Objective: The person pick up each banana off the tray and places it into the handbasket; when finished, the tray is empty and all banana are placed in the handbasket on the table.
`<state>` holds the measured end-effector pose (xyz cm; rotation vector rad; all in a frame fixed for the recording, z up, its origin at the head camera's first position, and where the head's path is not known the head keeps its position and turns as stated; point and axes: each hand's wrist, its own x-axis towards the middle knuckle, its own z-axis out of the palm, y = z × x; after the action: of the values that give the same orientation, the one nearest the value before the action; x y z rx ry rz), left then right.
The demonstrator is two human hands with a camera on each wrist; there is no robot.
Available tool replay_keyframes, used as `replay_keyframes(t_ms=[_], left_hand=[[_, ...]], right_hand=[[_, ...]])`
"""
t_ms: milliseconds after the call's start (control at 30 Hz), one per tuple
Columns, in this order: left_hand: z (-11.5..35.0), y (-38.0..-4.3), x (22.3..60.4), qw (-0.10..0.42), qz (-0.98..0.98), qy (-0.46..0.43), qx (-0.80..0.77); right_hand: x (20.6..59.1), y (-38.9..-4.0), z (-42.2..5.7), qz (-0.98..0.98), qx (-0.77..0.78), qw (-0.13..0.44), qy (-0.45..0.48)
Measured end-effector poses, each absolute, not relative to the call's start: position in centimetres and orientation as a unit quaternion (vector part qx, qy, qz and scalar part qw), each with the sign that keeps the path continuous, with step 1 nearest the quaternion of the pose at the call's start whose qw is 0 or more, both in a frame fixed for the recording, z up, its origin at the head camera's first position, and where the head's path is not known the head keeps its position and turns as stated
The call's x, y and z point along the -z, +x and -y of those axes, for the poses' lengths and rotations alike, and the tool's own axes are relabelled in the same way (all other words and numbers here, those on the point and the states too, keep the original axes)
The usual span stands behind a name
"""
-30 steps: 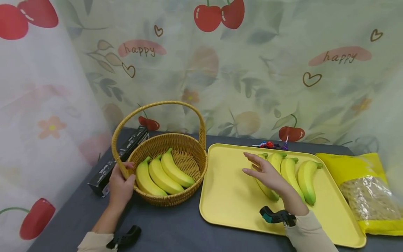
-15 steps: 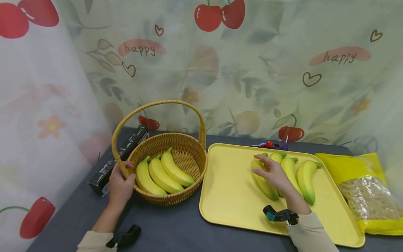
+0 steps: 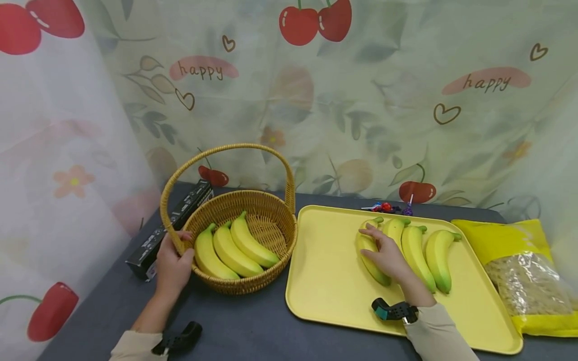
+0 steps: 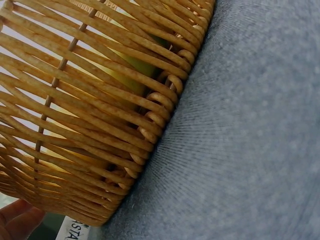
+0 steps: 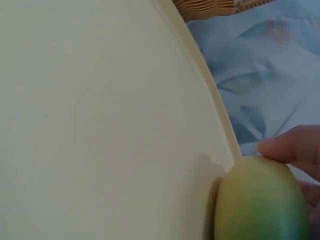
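Observation:
On the left, my left hand (image 3: 173, 263) grips the wicker basket (image 3: 266, 228) where its handle meets the rim. Three bananas (image 3: 238, 250) lie side by side inside it. The left wrist view shows the basket's woven wall (image 4: 75, 100) up close, with fingertips at the lower corner. Over the yellow tray (image 3: 325, 281), my right hand (image 3: 389, 256) holds the leftmost banana (image 3: 367, 243) of a row, thumb and fingers around it. In the right wrist view that banana (image 5: 262, 200) shows its greenish end, a thumb touching it. Several other bananas (image 3: 415, 255) lie just right of it.
A long black box (image 3: 169, 230) lies behind the basket's left side. Wrapped lollipops (image 3: 386, 207) sit behind the tray. A yellow bag with a clear window (image 3: 526, 281) lies against the tray's right edge. A printed curtain (image 3: 316, 115) hangs behind the table.
My right hand has come down onto the leftmost banana and taken hold of it, and that banana has shifted slightly left. The left hand and basket stay put.

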<state>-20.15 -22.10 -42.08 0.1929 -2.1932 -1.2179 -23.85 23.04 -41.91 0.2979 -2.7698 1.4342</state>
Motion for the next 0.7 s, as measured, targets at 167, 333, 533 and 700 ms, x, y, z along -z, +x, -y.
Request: replay_keyframes(t_ms=[167,333,533,700], left_hand=[[22.1,-20.2,42.1,0.308,0.829,0.072,0.462],[22.2,-20.2,42.2,0.310,0.829,0.069,0.460],[22.2,-20.2,42.2,0.307,0.830,0.073,0.459],[22.2,-20.2,42.1,0.306,0.830,0.074,0.461]], right_hand=[[42.0,-23.8,-23.0,0.896,-0.435,-0.002,0.086],[42.2,-23.8,-22.8,0.901,-0.426,-0.010,0.085],[42.6,-23.9,-22.7,0.896,-0.434,-0.022,0.087],[42.9,-24.0,-22.8,0.895,-0.436,-0.021,0.097]])
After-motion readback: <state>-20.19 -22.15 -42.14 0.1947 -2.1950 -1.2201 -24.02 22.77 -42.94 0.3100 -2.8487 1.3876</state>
